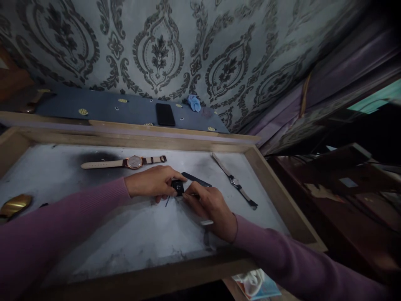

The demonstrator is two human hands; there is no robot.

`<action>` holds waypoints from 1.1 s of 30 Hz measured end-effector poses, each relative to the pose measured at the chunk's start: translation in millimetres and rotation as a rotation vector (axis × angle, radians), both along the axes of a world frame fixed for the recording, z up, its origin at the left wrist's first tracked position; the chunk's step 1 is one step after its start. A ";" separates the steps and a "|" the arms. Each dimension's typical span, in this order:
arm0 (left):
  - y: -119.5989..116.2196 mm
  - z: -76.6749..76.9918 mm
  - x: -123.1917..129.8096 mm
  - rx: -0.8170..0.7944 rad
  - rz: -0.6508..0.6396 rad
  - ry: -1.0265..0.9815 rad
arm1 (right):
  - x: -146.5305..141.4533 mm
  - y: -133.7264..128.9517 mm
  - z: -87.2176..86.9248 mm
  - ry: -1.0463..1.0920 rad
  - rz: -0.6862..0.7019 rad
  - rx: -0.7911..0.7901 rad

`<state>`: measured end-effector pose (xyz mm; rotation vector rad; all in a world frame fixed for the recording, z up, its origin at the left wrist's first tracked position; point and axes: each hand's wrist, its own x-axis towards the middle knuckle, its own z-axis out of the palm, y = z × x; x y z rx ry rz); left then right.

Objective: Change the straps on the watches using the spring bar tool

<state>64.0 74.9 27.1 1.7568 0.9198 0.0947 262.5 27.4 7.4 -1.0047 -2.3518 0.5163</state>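
Note:
My left hand is closed on a small black square piece with tiny light marks on its face. Close against that piece, the fingers of my right hand pinch a slim tool whose pale metal end sticks out below the palm; its exact kind is unclear. Behind the hands lies a dark flat strip. A thin blue sliver shows under my left fingers. Farther left rests a watch with a light strap, and to the right lies a second, smaller watch.
A wooden rim surrounds the white work surface. On the blue ledge behind are a black phone and a crumpled blue cloth. A gold-coloured object sits at far left. Dark red furniture stands at right.

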 end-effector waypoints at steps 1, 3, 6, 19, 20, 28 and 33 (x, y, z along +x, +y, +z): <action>-0.3 0.7 0.2 0.003 -0.002 -0.002 | 0.3 0.2 0.3 0.014 0.002 -0.023; -1.0 2.4 0.5 0.004 -0.001 -0.008 | 0.9 0.3 1.4 0.038 -0.003 -0.073; -1.8 3.9 0.7 -0.004 0.001 -0.005 | 1.1 0.0 3.3 0.050 -0.022 -0.115; 0.0 1.8 -0.4 -0.015 -0.009 -0.024 | 1.1 0.9 3.1 0.135 -0.035 -0.201; 0.1 2.2 -0.4 -0.019 -0.011 -0.022 | 1.1 1.1 2.8 0.133 -0.039 -0.201; -0.9 5.1 -0.5 -0.011 -0.012 -0.030 | 0.5 0.9 5.2 0.119 -0.014 -0.189; -0.3 2.9 0.1 -0.031 -0.010 -0.038 | 1.8 2.7 2.8 0.075 0.019 -0.110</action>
